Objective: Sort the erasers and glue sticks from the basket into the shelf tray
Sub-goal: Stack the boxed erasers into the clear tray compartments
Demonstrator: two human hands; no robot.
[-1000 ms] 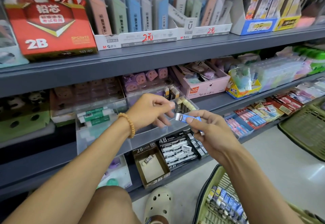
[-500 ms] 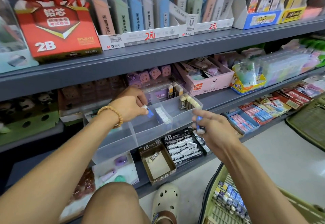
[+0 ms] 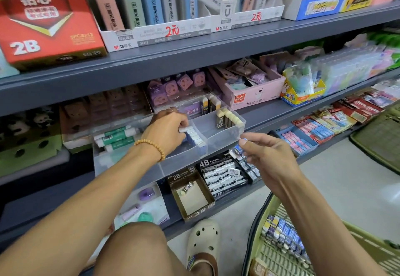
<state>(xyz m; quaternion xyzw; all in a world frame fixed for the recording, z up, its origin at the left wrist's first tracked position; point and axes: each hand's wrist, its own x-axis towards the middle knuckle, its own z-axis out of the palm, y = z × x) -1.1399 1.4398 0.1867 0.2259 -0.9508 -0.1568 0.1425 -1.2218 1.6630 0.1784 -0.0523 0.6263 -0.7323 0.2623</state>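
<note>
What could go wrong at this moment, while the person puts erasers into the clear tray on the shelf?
1. The left hand pushes an eraser against the row of blue erasers standing on edge in the clear tray; the row might tip over.
2. The right hand pinches a small eraser only at its fingertips, out over the shelf edge; it might slip and fall toward the boxes below or the floor.

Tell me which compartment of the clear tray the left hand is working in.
The middle compartment, where the left hand sets a white eraser on the blue-and-white row. The one to its right holds yellow-topped erasers; the one to its left holds glue sticks.
</note>
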